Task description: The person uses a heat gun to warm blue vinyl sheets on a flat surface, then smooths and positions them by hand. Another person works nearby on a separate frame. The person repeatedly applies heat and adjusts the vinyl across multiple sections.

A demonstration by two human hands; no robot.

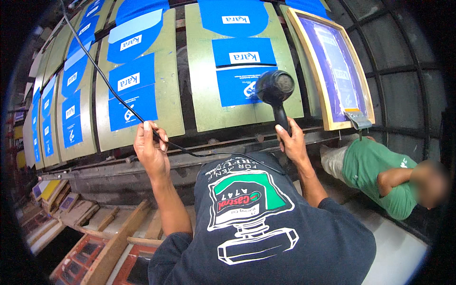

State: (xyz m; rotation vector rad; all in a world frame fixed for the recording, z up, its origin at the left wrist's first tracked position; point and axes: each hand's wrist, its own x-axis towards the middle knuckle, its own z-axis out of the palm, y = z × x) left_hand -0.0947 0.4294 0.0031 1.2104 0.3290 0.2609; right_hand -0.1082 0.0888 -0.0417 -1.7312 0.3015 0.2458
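Observation:
My right hand point(293, 141) is closed round the handle of a black hair dryer point(275, 88). The dryer is upright, its round grille uppermost, over the near right corner of a blue printed sheet point(232, 88). Between the fingers and thumb of my left hand point(151, 142) is the dryer's black power cord point(111, 88). From there the cord runs up to the far left, and a slack length lies across toward my shirt. Under the blue sheets is a pale greenish board point(202, 111); another such board point(171, 114) is beside it, nearest my left hand.
More boards with blue sheets point(71, 111) stretch away left. On the right, a wood-framed printing screen point(327, 114) with a squeegee point(357, 118) stands tilted. A person in a green shirt point(375, 166) is close on my right. Wooden frames point(126, 228) are stacked at lower left.

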